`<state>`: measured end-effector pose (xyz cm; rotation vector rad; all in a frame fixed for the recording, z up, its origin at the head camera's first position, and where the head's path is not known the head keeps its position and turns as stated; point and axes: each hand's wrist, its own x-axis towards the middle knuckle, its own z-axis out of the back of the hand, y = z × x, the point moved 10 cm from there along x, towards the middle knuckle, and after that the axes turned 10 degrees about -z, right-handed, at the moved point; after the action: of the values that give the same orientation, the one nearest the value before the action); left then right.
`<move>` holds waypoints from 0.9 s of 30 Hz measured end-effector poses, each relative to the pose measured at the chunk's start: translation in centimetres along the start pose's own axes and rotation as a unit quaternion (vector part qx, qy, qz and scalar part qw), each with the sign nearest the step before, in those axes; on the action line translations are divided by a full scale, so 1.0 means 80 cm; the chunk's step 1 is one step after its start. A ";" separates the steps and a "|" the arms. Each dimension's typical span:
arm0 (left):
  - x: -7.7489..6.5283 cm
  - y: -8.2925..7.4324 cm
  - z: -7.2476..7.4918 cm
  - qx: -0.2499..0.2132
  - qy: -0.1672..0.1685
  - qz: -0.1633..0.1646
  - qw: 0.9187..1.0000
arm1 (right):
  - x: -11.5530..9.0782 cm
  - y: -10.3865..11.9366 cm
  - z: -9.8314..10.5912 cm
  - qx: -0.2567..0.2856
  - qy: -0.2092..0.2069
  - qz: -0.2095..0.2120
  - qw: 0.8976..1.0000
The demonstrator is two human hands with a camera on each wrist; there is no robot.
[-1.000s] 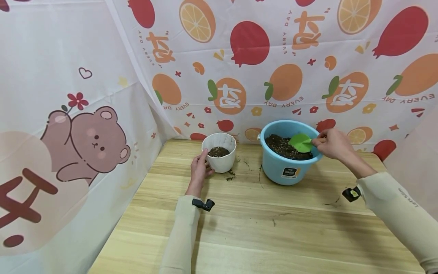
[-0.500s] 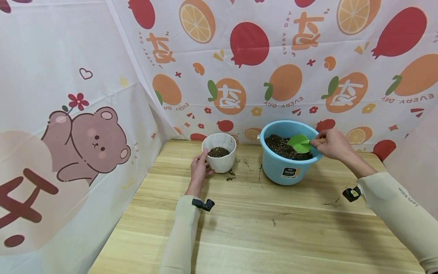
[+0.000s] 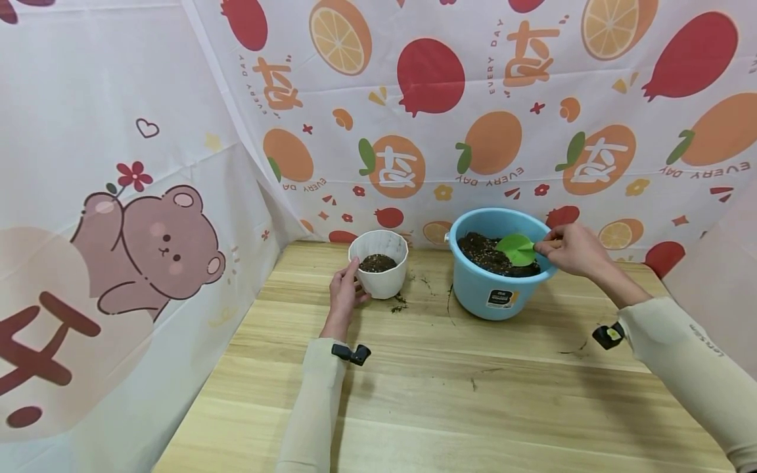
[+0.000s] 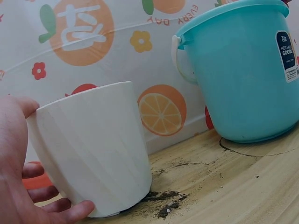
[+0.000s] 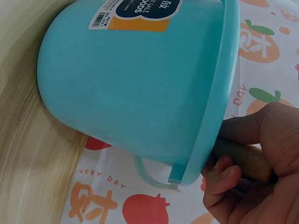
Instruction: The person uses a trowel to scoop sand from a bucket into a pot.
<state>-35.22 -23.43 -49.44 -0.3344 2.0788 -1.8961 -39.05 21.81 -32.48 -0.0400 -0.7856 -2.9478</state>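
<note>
A white flowerpot (image 3: 381,286) with dark soil in its bottom stands near the back of the table. My left hand (image 3: 344,292) holds it from the left; in the left wrist view the thumb lies at the rim and the fingertips (image 4: 81,210) are low on its wall. To the right is a light blue bucket (image 3: 485,295) of dark soil (image 3: 487,253). Over its right rim, my right hand (image 3: 573,249) grips the wooden handle (image 5: 245,161) of a hand trowel, whose green blade (image 3: 516,249) is inside the bucket, low at the soil. The blade's tip is hidden.
Crumbs of soil (image 4: 168,205) lie on the wooden table (image 3: 414,394) beside the pot and between pot and bucket. A fruit-printed cloth (image 3: 432,151) hangs right behind both, and a bear-printed cloth (image 3: 165,243) hangs at the left. The bucket has a pale handle (image 4: 180,60).
The trowel's blade has shifted slightly left and down within the bucket, the right hand following a little. The left hand and the flowerpot have stayed put.
</note>
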 end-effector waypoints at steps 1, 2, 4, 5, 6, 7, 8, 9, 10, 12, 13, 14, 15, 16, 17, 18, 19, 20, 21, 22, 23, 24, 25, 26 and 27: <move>0.000 0.000 0.000 -0.001 0.000 -0.001 1.000 | 0.000 0.000 0.000 0.001 0.000 0.001 1.000; 0.000 0.000 0.000 -0.001 0.000 -0.001 1.000 | 0.000 0.000 0.000 0.001 0.000 0.001 1.000; -0.001 -0.001 0.000 0.000 0.000 -0.003 1.000 | 0.000 0.001 0.000 0.003 0.001 0.001 1.000; -0.001 -0.001 0.000 -0.002 -0.001 -0.003 1.000 | 0.000 0.000 0.000 0.003 0.002 0.001 1.000; -0.001 -0.001 0.000 -0.002 -0.001 -0.003 1.000 | 0.000 0.000 0.000 0.003 0.003 0.001 1.000; -0.001 -0.001 0.000 -0.003 -0.001 -0.003 1.000 | 0.000 -0.001 -0.001 0.003 0.003 0.000 1.000; 0.000 -0.001 0.000 -0.003 -0.001 -0.002 1.000 | 0.000 -0.001 -0.001 0.002 0.004 0.001 1.000; 0.000 -0.001 0.000 -0.003 0.000 -0.002 1.000 | 0.000 -0.002 -0.001 0.001 0.004 0.001 1.000; 0.000 0.000 0.000 -0.005 0.000 -0.001 1.000 | 0.000 -0.002 -0.001 0.001 0.004 0.001 1.000; 0.000 0.000 0.000 -0.006 0.000 0.000 1.000 | 0.000 -0.003 -0.001 0.001 0.006 0.003 1.000; 0.000 0.000 0.000 -0.005 0.001 0.001 1.000 | 0.000 -0.003 -0.002 0.002 0.007 0.004 1.000; 0.000 0.000 0.000 -0.005 0.001 0.001 1.000 | 0.000 -0.003 -0.002 0.005 0.009 0.004 1.000; 0.001 0.000 0.000 -0.005 0.002 0.002 1.000 | 0.001 -0.003 -0.002 0.006 0.011 0.004 1.000; 0.001 0.000 0.000 -0.005 0.002 0.002 1.000 | 0.001 -0.003 -0.003 0.007 0.014 0.003 1.000; 0.001 0.000 0.000 -0.005 0.003 0.003 1.000 | 0.001 -0.003 -0.003 0.008 0.017 0.002 1.000; 0.001 0.000 0.000 -0.005 0.002 0.004 1.000 | 0.001 -0.004 -0.004 0.010 0.020 0.000 1.000; 0.001 0.001 0.000 -0.005 0.002 0.005 1.000 | 0.001 -0.004 -0.005 0.011 0.023 -0.003 1.000; 0.001 0.001 0.000 -0.005 0.001 0.006 1.000 | 0.001 -0.005 -0.005 0.011 0.026 -0.005 1.000; 0.001 0.002 0.000 -0.005 0.001 0.006 1.000 | 0.002 -0.005 -0.006 0.011 0.029 -0.007 1.000; 0.001 0.002 0.001 -0.005 0.000 0.006 1.000 | 0.002 -0.005 -0.006 0.012 0.031 -0.008 0.999; 0.001 0.002 0.001 -0.005 -0.001 0.006 1.000 | 0.002 -0.005 -0.007 0.012 0.032 -0.010 0.999; 0.001 0.002 0.001 -0.005 -0.001 0.005 1.000 | 0.002 -0.005 -0.007 0.013 0.033 -0.011 0.999; 0.001 0.002 0.001 -0.005 -0.001 0.005 1.000 | 0.002 -0.005 -0.007 0.014 0.034 -0.012 0.999; 0.001 0.002 0.001 -0.004 0.000 0.004 1.000 | 0.002 -0.005 -0.007 0.014 0.035 -0.012 0.999; 0.001 0.002 0.001 -0.004 0.000 0.004 1.000 | 0.002 -0.005 -0.007 0.014 0.035 -0.013 0.999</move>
<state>-35.26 -23.53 -49.59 -0.3282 2.0860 -1.8837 -39.26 21.87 -33.20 0.0769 -0.8245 -2.9440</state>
